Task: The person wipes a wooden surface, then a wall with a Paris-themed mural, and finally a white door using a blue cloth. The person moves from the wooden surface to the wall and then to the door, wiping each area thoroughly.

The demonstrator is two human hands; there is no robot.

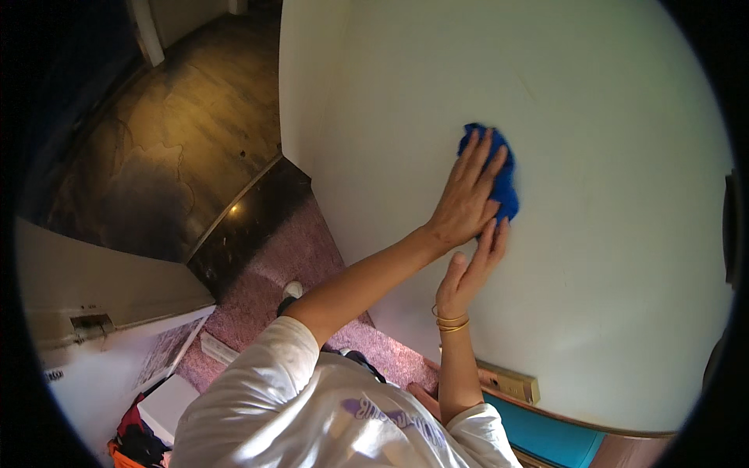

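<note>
My left hand (pixel 468 196) lies nearly flat, fingers spread, pressing a crumpled blue cloth (pixel 504 178) against a broad white surface (pixel 597 222). Whether that surface is a wall or a door I cannot tell. Below it, my right hand (pixel 474 269) has its thumb apart, and its fingertips reach the cloth's lower edge beside the left palm. Thin gold-coloured bangles (pixel 452 323) circle the right wrist. Faint marks show on the white surface. Part of the cloth is hidden under the left hand.
Pink carpet (pixel 281 245) meets a dark threshold strip (pixel 251 213) and a worn brown floor (pixel 193 117) at left. A brass-coloured fitting (pixel 509 383) and a teal panel (pixel 544 430) sit below right. A white box (pixel 168 406) stands near dark and orange items (pixel 131 447) lower left.
</note>
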